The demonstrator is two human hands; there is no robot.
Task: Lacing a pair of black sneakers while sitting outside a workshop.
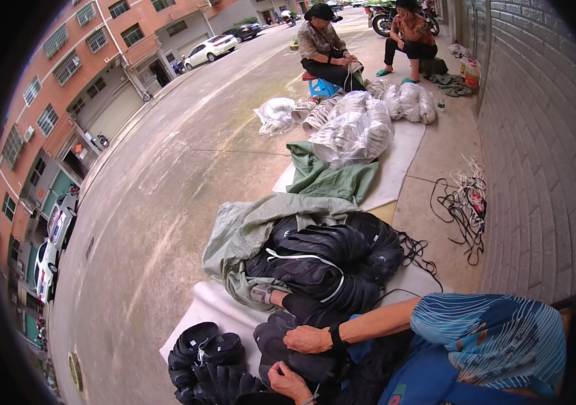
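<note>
My right hand (pixel 308 339), with a black band at the wrist, is closed on the top of a black shoe upper (pixel 276 336) on my lap. Just below it, my left hand (pixel 291 383) pinches the dark material at the near edge, fingers partly curled. Whatever fine piece lies between the fingertips is too small to make out. Beside my left hand, several black shoe uppers (pixel 200 347) sit in a heap, with a thin white tie among them. Beyond my knees lies a large bundle of nested black uppers (pixel 308 253), bound with a white strap.
Grey-green cloth (pixel 234 236) partly wraps the big bundle. Black and white laces (pixel 463 209) lie by the brick wall (pixel 544 148). Farther off are a green sack (pixel 332 177), plastic-wrapped white bundles (pixel 352 135) and two seated people (pixel 325 47). Parked cars (pixel 212 48) line the road.
</note>
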